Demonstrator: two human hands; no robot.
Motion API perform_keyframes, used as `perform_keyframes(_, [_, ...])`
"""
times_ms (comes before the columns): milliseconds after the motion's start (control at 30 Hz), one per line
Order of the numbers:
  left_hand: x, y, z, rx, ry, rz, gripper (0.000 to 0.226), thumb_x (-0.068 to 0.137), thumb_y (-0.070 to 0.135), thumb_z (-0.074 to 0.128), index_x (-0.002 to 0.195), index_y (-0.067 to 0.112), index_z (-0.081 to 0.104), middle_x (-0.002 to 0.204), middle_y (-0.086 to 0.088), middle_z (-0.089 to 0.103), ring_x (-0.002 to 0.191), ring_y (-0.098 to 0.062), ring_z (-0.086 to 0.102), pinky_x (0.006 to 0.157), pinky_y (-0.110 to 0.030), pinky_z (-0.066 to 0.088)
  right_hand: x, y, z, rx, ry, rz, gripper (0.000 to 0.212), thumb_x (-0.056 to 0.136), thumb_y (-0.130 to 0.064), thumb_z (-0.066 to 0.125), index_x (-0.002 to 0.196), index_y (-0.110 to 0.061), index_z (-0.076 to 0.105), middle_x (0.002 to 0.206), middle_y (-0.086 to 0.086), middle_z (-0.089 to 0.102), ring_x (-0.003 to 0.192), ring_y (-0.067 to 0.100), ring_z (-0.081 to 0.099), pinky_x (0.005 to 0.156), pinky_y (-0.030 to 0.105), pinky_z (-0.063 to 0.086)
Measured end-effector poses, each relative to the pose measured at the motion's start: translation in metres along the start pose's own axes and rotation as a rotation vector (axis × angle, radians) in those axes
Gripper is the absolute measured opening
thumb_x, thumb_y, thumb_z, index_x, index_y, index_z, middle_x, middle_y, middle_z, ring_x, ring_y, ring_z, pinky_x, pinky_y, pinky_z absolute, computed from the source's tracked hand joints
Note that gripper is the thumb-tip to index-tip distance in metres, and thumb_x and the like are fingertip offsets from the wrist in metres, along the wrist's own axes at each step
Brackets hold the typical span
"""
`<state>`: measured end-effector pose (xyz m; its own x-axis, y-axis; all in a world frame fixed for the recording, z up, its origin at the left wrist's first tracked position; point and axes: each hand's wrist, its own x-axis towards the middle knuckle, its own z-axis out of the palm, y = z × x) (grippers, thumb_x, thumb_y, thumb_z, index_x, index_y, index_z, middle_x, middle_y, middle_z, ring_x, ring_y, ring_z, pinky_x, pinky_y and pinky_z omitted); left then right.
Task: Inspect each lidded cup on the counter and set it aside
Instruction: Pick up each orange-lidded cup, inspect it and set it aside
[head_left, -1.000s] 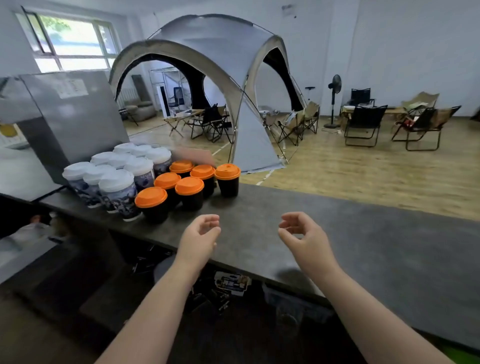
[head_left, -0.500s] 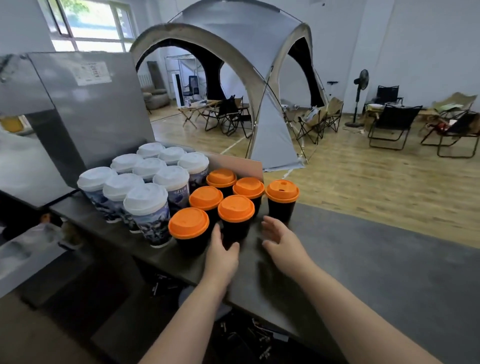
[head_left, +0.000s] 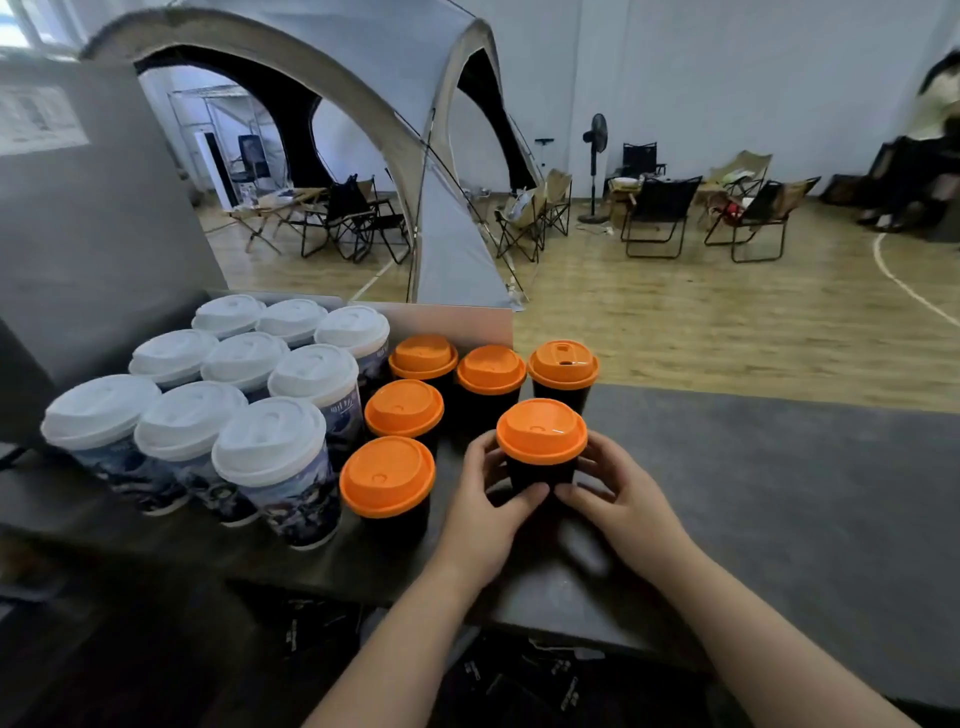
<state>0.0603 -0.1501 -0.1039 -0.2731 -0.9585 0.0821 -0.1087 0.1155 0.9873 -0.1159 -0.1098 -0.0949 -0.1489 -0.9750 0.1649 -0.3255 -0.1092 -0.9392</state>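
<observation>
Your left hand (head_left: 485, 501) and right hand (head_left: 626, 501) curl fingers round the cup (head_left: 540, 470); judged light, thin-walled: hold its body, not the lid (head_left: 542, 431).

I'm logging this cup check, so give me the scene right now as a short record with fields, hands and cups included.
held cup: black, orange lid, between both hands
left hand: grips its left side
right hand: grips its right side
lifted or standing: cannot tell
other orange-lidded cups: five, left of and behind it
white-lidded cups: nine, three rows, further left
counter: dark grey
</observation>
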Motion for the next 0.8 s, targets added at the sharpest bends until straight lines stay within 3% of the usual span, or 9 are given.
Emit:
perform_keyframes(100, [0.002, 0.000, 0.005, -0.008, -0.103, 0.036, 0.070, 0.080, 0.016, 0.083, 0.136, 0.040, 0.048, 0.127, 0.013, 0.063, 0.118, -0.001, 0.060, 0.105, -0.036, 0.049, -0.017, 0.004, -0.018, -0.014, 0.006, 0.013, 0.077, 0.079, -0.004, 0.081, 0.140, -0.034, 0.045, 0.131, -0.018, 0.061, 0.121, -0.010, 0.055, 0.095, 0.014, 0.050])
perform_keyframes(233, [0.001, 0.002, 0.007, -0.085, -0.157, 0.098, 0.062, 0.084, 0.018, 0.079, 0.138, 0.034, 0.052, 0.126, 0.012, 0.068, 0.117, -0.006, 0.063, 0.098, -0.038, 0.054, -0.024, 0.008, -0.021, -0.038, -0.002, -0.009, 0.086, 0.073, -0.009, 0.087, 0.139, -0.043, 0.044, 0.127, -0.021, 0.063, 0.121, -0.001, 0.059, 0.096, 0.018, 0.049])
perform_keyframes(333, [0.000, 0.003, 0.002, -0.284, -0.124, 0.052, 0.060, 0.084, 0.030, 0.076, 0.140, 0.030, 0.051, 0.124, 0.003, 0.069, 0.117, -0.022, 0.066, 0.089, -0.040, 0.059, -0.026, 0.006, -0.017, -0.028, 0.008, -0.050, 0.083, 0.074, -0.013, 0.086, 0.142, -0.039, 0.045, 0.133, -0.011, 0.060, 0.120, 0.005, 0.060, 0.096, 0.024, 0.053])
perform_keyframes(400, [0.001, 0.003, 0.000, -0.337, -0.115, 0.015, 0.063, 0.083, 0.035, 0.076, 0.141, 0.029, 0.052, 0.124, 0.002, 0.068, 0.116, -0.022, 0.067, 0.092, -0.042, 0.059, -0.029, 0.007, -0.018, -0.032, 0.033, -0.082, 0.079, 0.074, -0.020, 0.083, 0.142, -0.036, 0.047, 0.136, -0.009, 0.055, 0.123, 0.008, 0.058, 0.099, 0.027, 0.052])
perform_keyframes(467, [0.001, 0.005, -0.001, -0.314, -0.121, 0.014, 0.056, 0.086, 0.032, 0.077, 0.138, 0.026, 0.056, 0.122, 0.007, 0.070, 0.116, -0.019, 0.067, 0.090, -0.039, 0.059, -0.030, 0.009, -0.019, -0.055, 0.035, -0.101, 0.077, 0.074, -0.021, 0.081, 0.142, -0.034, 0.047, 0.136, -0.010, 0.053, 0.125, 0.008, 0.055, 0.100, 0.028, 0.052])
perform_keyframes(600, [0.002, 0.008, 0.000, -0.293, -0.115, 0.005, 0.045, 0.086, 0.034, 0.070, 0.129, 0.023, 0.063, 0.120, 0.005, 0.072, 0.113, -0.020, 0.067, 0.084, -0.031, 0.059, -0.031, 0.010, -0.020, -0.018, 0.060, -0.101, 0.077, 0.078, -0.006, 0.082, 0.142, -0.030, 0.045, 0.133, -0.007, 0.052, 0.122, 0.007, 0.056, 0.094, 0.022, 0.053])
perform_keyframes(800, [-0.002, 0.007, 0.002, -0.265, -0.097, -0.008, 0.044, 0.083, 0.037, 0.066, 0.124, 0.020, 0.062, 0.114, -0.002, 0.072, 0.109, -0.020, 0.069, 0.080, -0.030, 0.059, -0.033, 0.010, -0.021, 0.026, 0.062, -0.137, 0.071, 0.078, -0.009, 0.083, 0.136, -0.032, 0.049, 0.131, -0.007, 0.055, 0.123, 0.011, 0.055, 0.091, 0.029, 0.057])
